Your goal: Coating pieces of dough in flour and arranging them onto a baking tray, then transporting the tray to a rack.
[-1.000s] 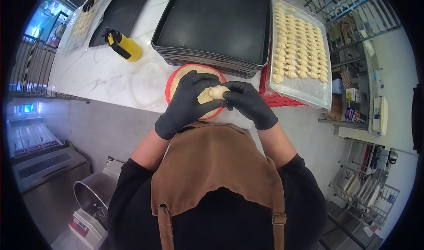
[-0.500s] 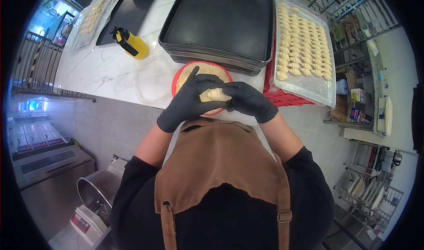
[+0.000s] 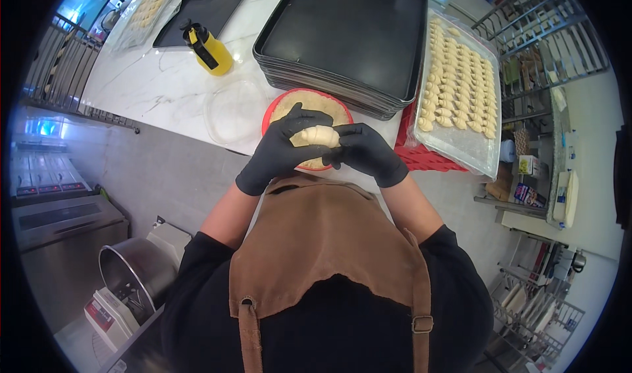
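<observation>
A small unbaked croissant (image 3: 320, 136) of pale, ridged dough lies level between my two black-gloved hands. My left hand (image 3: 282, 144) is curved round its left end, with thumb below and fingers above. The fingertips of my right hand (image 3: 370, 153) pinch its right end. Just under my hands is a round red-rimmed bowl (image 3: 268, 117) filled with pale beige crumbs (image 3: 315, 101); my hands cover part of it. Unbaked croissants (image 3: 461, 77) stand in rows on a plastic-lined tray (image 3: 486, 154) to the right.
A tall stack of black baking trays (image 3: 349, 34) stands behind the bowl on the marble table (image 3: 164, 96). A clear round lid (image 3: 234, 113) and a yellow spray bottle (image 3: 212, 53) are at left. Under the croissant tray is a red crate (image 3: 428, 157).
The croissant has been turned and shifted slightly left, showing more of its ridged side. My right fingers have moved lower on its end. The whole view has shifted a little.
</observation>
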`<state>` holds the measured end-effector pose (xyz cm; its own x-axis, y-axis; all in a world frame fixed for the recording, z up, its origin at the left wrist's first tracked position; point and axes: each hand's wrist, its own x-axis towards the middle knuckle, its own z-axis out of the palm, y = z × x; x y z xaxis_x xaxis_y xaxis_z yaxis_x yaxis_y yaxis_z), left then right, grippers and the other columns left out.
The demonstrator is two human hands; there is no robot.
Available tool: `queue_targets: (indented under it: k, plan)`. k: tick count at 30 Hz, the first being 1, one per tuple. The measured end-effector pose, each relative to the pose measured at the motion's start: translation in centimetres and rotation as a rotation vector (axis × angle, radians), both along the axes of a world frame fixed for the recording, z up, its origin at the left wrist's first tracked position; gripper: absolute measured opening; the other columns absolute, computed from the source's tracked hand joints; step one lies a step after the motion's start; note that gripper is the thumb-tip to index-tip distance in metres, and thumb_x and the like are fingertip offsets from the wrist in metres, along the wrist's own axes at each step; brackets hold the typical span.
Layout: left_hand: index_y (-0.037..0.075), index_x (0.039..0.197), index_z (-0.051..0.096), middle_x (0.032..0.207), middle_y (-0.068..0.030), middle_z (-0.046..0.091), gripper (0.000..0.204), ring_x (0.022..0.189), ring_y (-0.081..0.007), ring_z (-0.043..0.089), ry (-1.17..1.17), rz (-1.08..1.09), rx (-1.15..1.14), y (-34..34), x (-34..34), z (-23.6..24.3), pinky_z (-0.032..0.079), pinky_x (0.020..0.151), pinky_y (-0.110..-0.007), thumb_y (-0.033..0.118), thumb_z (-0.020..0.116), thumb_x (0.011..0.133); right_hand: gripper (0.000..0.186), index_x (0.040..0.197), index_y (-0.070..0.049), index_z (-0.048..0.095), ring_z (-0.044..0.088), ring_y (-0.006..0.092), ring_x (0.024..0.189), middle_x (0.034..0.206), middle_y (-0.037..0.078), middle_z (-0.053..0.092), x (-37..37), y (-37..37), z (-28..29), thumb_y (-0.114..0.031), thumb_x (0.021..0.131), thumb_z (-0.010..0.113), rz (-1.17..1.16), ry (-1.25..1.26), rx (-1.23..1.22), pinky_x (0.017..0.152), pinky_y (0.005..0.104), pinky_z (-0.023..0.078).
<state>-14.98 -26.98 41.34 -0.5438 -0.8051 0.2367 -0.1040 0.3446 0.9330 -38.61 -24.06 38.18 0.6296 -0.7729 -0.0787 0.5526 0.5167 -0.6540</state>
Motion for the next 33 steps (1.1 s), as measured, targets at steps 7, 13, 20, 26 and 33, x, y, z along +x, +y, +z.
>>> queue_targets:
  k: [7,13,20,26,33]
  plan:
    - [0.004,0.121,0.073,0.121,-0.0073,0.075,0.047,0.118,-0.0207,0.067,0.020,0.005,0.103,0.2,0.5,0.2,0.035,0.121,-0.041,0.006,0.084,0.075,0.040,0.128,0.009,0.062,0.075,0.0266,0.093,0.107,0.017,0.073,0.2,-0.5,0.4,-0.020,0.101,0.058,0.038,0.117,-0.005,0.075,0.0341,0.060]
    - [-0.003,0.140,0.059,0.141,-0.0148,0.062,0.043,0.134,-0.0267,0.056,0.070,-0.208,0.196,-1.8,1.4,-1.0,0.040,0.116,-0.040,0.024,0.051,0.108,0.040,0.134,0.001,0.059,0.072,0.0244,0.101,0.119,0.014,0.071,0.9,-2.0,0.2,-0.025,0.105,0.057,0.077,-0.011,0.248,0.076,0.0327,0.060]
    - [-0.001,0.148,0.052,0.144,-0.0132,0.060,0.050,0.127,-0.0237,0.060,0.295,0.418,0.285,-5.5,4.5,-3.8,0.045,0.111,-0.037,0.032,0.045,0.111,0.037,0.128,-0.002,0.065,0.069,0.0211,0.107,0.123,0.014,0.070,2.3,-5.2,-1.8,-0.021,0.097,0.071,-0.203,0.695,-0.150,0.083,0.0328,0.056]
    - [-0.001,0.136,0.062,0.134,-0.0131,0.067,0.044,0.116,-0.0236,0.066,0.271,0.594,0.397,-3.5,8.0,-7.2,0.048,0.107,-0.037,0.032,0.051,0.109,0.047,0.128,-0.008,0.068,0.062,0.0344,0.118,0.127,0.015,0.067,5.0,-4.8,-8.4,-0.032,0.088,0.079,-0.380,1.389,-1.089,0.100,0.0474,0.050]
    - [0.000,0.132,0.066,0.130,-0.0109,0.069,0.042,0.116,-0.0224,0.066,0.198,0.659,0.456,0.2,10.1,-9.8,0.048,0.106,-0.037,0.033,0.053,0.109,0.074,0.144,-0.014,0.059,0.032,0.0437,0.149,0.159,0.019,0.042,4.0,-2.1,-6.7,-0.056,0.085,0.075,-0.201,1.608,-1.416,0.122,0.0629,0.019]
